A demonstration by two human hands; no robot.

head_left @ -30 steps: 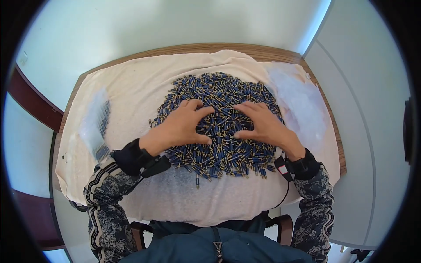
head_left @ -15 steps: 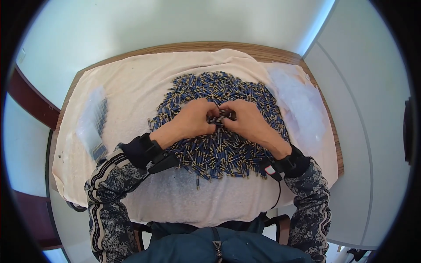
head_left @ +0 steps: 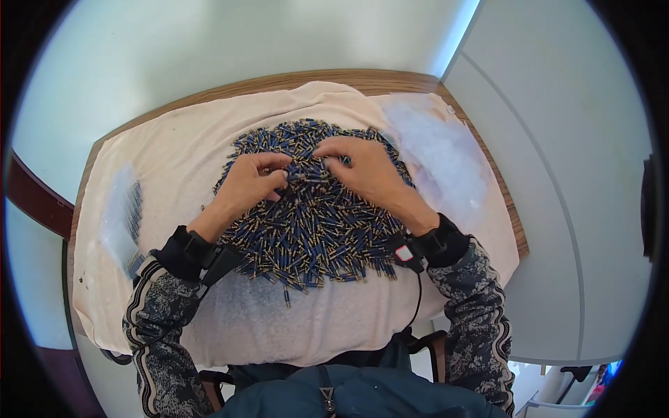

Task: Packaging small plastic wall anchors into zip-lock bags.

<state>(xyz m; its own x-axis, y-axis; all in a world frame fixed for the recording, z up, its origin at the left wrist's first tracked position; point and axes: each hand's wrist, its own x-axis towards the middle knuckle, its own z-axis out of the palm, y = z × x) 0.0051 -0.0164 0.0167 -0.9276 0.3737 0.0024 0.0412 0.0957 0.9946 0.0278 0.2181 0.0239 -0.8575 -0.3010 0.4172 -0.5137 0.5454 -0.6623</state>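
Observation:
A wide heap of small blue cylindrical pieces with gold-coloured ends [head_left: 306, 237], which look like connector plugs, covers the middle of the table. Above its upper half, my left hand [head_left: 252, 182] has thumb and fingers curved and apart. Across a short gap, my right hand [head_left: 359, 167] is likewise parted, its forefinger stretched toward the left. Several of the pieces show in the gap between the two hands, and neither hand visibly grips one. Whether those pieces lie on the heap or sit slightly above it, I cannot tell.
A cream cloth [head_left: 167, 139] covers the wood-edged table [head_left: 390, 80]. On the left lies a clear plastic bag [head_left: 120, 219] holding rows of similar pieces. Crumpled clear plastic [head_left: 442, 164] rests at the right. One loose piece [head_left: 286, 298] lies near the front.
Both hands were close together with fingers pinched around a small cluster of pieces; now they have drawn apart and their fingers have parted. The whole scene has shifted left in the view.

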